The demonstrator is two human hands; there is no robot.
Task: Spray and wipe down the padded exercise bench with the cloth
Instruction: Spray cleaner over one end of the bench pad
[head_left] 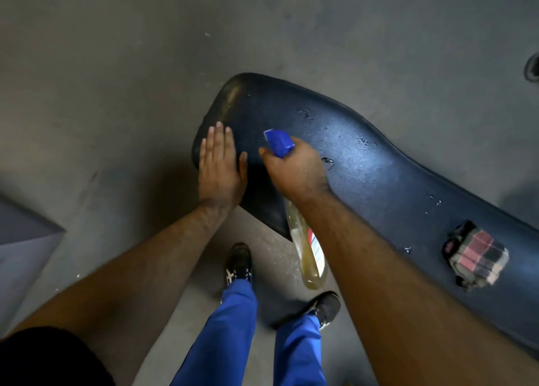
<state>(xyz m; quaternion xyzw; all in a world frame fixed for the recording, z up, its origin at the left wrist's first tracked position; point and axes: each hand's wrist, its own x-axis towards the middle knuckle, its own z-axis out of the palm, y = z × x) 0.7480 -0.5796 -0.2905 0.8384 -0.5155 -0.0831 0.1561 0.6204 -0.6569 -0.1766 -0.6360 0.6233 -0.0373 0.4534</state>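
The dark padded bench (pixel 379 164) runs from the centre toward the lower right, its surface dotted with wet droplets. My left hand (pixel 220 167) lies flat and open on the bench's near left end, fingers together and pointing away. My right hand (pixel 294 171) grips a spray bottle (pixel 307 248) of yellowish liquid by its neck, and the blue nozzle (pixel 279 143) points over the pad. A folded plaid cloth (pixel 475 256) rests on the bench at the right, apart from both hands.
Grey concrete floor (pixel 116 79) surrounds the bench. My two feet in dark shoes (pixel 239 261) and blue trousers stand just in front of the bench. A grey slab edge (pixel 26 234) shows at the left.
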